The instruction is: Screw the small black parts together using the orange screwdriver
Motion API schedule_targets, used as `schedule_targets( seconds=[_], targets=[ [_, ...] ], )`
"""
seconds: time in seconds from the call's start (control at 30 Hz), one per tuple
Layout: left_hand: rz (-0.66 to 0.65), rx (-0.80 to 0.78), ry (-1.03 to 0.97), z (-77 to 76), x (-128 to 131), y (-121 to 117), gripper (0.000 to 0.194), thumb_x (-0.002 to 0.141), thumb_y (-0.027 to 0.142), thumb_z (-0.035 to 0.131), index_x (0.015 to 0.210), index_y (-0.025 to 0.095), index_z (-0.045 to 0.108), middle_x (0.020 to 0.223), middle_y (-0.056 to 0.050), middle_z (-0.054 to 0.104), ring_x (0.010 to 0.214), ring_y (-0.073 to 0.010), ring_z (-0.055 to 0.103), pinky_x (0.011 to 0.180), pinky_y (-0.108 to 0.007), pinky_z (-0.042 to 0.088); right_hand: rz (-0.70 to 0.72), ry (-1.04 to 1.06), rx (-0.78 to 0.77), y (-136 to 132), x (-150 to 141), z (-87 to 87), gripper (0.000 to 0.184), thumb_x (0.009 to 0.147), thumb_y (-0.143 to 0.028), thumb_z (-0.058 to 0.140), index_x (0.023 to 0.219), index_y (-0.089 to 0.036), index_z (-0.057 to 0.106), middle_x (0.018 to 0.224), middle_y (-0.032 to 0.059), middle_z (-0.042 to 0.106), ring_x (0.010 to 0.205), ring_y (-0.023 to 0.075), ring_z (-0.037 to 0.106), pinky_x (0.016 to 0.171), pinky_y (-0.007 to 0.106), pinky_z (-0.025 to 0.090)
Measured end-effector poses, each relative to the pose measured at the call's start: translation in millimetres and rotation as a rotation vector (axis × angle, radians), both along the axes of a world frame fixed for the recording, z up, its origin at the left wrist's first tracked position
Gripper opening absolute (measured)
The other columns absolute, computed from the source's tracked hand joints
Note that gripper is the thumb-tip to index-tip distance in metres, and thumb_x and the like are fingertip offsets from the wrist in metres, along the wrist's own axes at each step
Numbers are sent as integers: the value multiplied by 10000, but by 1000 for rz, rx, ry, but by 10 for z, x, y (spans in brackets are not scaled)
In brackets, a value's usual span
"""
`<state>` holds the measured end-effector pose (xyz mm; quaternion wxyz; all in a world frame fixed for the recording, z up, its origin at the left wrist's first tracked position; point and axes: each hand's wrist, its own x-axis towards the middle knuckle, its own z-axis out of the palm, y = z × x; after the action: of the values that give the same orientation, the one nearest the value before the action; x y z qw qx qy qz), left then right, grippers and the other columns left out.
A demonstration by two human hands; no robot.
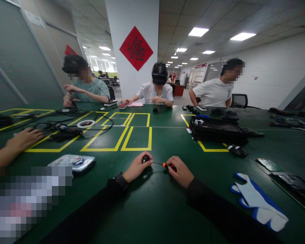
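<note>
Just above the green table, my left hand point(138, 166) is closed around a small black rounded object point(145, 158); its exact kind is hard to make out. My right hand point(180, 171) grips a screwdriver point(164, 165) with a black and orange handle. The screwdriver's thin shaft points left, and its tip reaches the fingers of my left hand beside the black object. Whether the tip touches that object is hidden. A dark watch band point(121, 181) is on my left wrist.
Blue-and-white gloves point(260, 203) lie at right, near a black tray point(216, 130). At left are a clear case point(72, 162), tangled black cables point(63, 130), a white ring point(85, 124) and another person's hand point(25, 138). Several people sit around the table point(152, 210).
</note>
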<state>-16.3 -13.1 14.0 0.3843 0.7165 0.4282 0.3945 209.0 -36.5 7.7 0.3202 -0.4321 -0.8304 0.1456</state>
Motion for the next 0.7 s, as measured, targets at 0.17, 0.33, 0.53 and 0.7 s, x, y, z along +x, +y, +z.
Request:
schedule_targets(
  seconds=[0.17, 0.33, 0.53, 0.7],
  targets=[
    [0, -14, -9, -23, 8, -6, 171, 750, 313, 529, 850, 174, 521, 755, 15, 534, 687, -125, 500, 675, -242, 396, -32, 17, 18, -11, -16, -28, 173, 733, -110, 553, 893, -172, 527, 891, 45, 527, 858, 175, 466, 768, 310, 384],
    [18, 3, -7, -32, 15, -14, 169, 739, 304, 534, 846, 173, 533, 749, 10, 551, 689, -131, 506, 678, -251, 402, -35, -14, 38, -37, -29, -8, 140, 792, -188, 526, 930, -169, 537, 900, 51, 531, 871, 177, 463, 782, 315, 379],
    [-2, 4, 4, -51, 15, 7, 169, 739, 305, 538, 848, 176, 531, 771, 9, 553, 701, -132, 517, 690, -252, 406, -55, -51, 58, -5, -5, -30, 88, 826, -161, 455, 806, -161, 540, 863, 50, 525, 855, 169, 459, 781, 312, 367],
    [-8, 0, -14, -92, -7, 32, 187, 754, 333, 535, 867, 184, 524, 747, 16, 542, 678, -128, 517, 685, -256, 407, -56, -3, 40, 5, -6, -65, 127, 756, -135, 531, 876, -170, 507, 872, 40, 526, 819, 163, 469, 740, 293, 382]
  ],
)
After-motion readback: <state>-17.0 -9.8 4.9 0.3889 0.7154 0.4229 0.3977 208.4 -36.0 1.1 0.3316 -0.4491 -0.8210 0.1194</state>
